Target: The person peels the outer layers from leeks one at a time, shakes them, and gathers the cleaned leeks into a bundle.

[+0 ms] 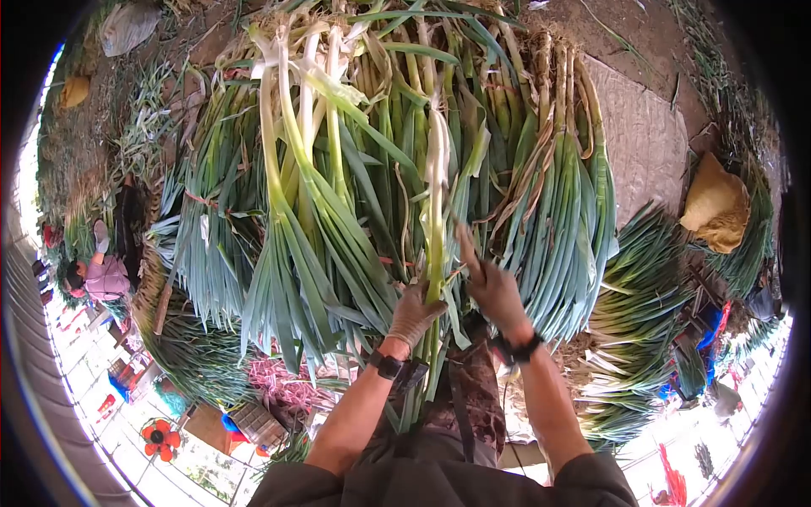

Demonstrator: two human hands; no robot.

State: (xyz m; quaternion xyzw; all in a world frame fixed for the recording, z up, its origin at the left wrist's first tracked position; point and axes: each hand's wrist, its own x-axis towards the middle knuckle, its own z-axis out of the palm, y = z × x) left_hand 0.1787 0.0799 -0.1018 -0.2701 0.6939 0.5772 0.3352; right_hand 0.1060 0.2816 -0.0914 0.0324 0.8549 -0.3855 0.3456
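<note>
Only narrow room between hands (416, 314) (503, 299)

A heap of leeks (380, 127) is lying before the person, root ends pointing away, leaves pointing back toward the body. A single leek (435, 221) is running through the left hand (416, 316), over the heap's middle; the right hand (498, 296) is sitting just right of it. A loose bunch (319, 193) is resting on the heap's left part. Right of the heap, a sheet (639, 135) is lying on the ground (621, 38), a sack (718, 203) sitting beyond. Another person (106, 277) is occupying the far left.
</note>
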